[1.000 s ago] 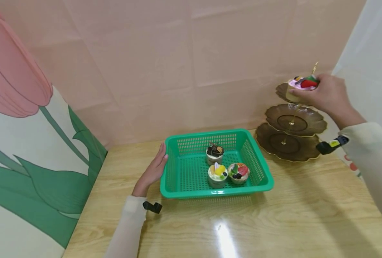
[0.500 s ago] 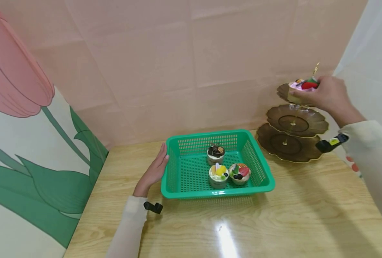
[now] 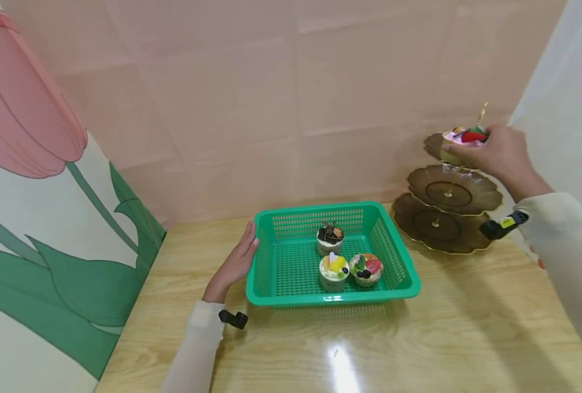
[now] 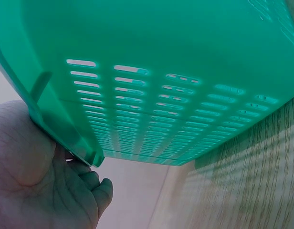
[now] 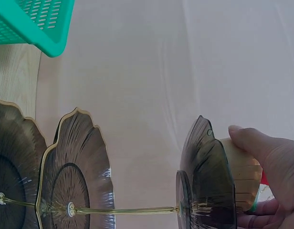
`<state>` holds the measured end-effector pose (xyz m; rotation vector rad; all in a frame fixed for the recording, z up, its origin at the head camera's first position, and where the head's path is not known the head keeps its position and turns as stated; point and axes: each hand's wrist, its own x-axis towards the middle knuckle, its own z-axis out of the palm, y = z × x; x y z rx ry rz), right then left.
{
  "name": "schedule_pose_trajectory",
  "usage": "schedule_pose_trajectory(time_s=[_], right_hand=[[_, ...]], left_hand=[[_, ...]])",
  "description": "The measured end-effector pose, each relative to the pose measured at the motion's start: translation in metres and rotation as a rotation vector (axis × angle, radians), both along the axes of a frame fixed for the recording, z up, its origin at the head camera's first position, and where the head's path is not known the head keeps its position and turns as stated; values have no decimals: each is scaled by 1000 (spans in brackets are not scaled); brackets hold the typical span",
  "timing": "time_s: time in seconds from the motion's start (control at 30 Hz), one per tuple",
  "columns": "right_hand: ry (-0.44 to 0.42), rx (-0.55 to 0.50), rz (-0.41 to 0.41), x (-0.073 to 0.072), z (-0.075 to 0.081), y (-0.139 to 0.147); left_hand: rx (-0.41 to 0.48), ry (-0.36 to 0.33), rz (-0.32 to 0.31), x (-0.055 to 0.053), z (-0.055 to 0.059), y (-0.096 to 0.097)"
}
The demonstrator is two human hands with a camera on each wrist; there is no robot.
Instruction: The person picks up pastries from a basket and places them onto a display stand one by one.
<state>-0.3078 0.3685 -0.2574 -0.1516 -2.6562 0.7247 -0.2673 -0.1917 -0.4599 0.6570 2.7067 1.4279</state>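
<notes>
My right hand pinches a cupcake with pink cream and a red fruit topping between thumb and fingers. That cupcake is right at the top plate of a three-tier stand; in the right wrist view its pale ridged cup meets the smoky plate's upper face. My left hand rests with extended fingers along the left side of a green plastic basket. Inside the basket stand a chocolate-topped cupcake, one with yellow fruit and one with strawberry and dark berries.
The stand's middle plate and bottom plate have scalloped gold edges and bear nothing. A gold finial rises beside the right hand. Behind the wooden table hangs a pink cloth; a tulip-print panel borders the left.
My right hand and the pink cupcake have come slightly lower against the top plate. The head view has shifted a little; my left hand stays at the basket's side.
</notes>
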Motion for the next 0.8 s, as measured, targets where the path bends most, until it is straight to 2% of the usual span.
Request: schedule_pose_trajectory(time_s=[0.3, 0.53, 0.8], right_hand=[[9, 11, -2, 1, 2, 3], [-3, 6, -13, 8, 3, 4], [34, -36, 27, 15, 9, -1]], left_hand=[[8, -5, -4, -1, 1, 4], [-8, -13, -7, -3, 3, 5], [-16, 2, -6, -6, 4, 1]])
